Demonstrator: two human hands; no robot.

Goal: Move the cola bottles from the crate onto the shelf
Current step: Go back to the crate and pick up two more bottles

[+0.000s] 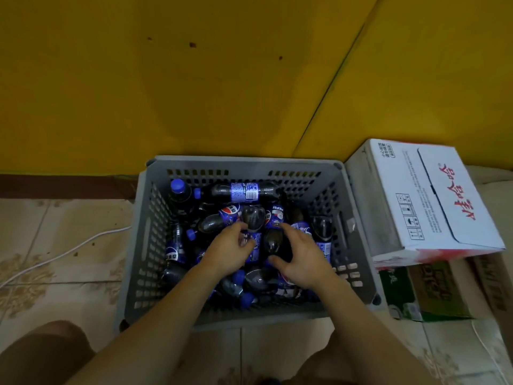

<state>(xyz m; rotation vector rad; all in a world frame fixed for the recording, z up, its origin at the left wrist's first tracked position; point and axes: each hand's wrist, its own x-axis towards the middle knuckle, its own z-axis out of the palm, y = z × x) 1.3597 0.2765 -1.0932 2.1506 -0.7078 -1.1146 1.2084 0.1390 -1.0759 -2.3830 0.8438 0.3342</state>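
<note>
Head view: crate (pixel 358 234) at centre frame heaped with cola bottles (pixel 244 191); no shelf visible, nearly all left, by appearance. Left hand (pixel 227 252) curled onto one bottle, grip uncertain; right hand (pixel 301 261) spread wide, nothing held.

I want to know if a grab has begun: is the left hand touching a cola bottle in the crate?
Touching. The head view shows the left hand with its fingertips curled onto a cola bottle in the grey crate, no gap visible.

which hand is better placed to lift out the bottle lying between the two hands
Right, probably. The right hand is spread open around the dark bottle, thumb below and fingers above. The left hand has its fingers curled at a neighbouring blue-labelled bottle in the crate.
</note>
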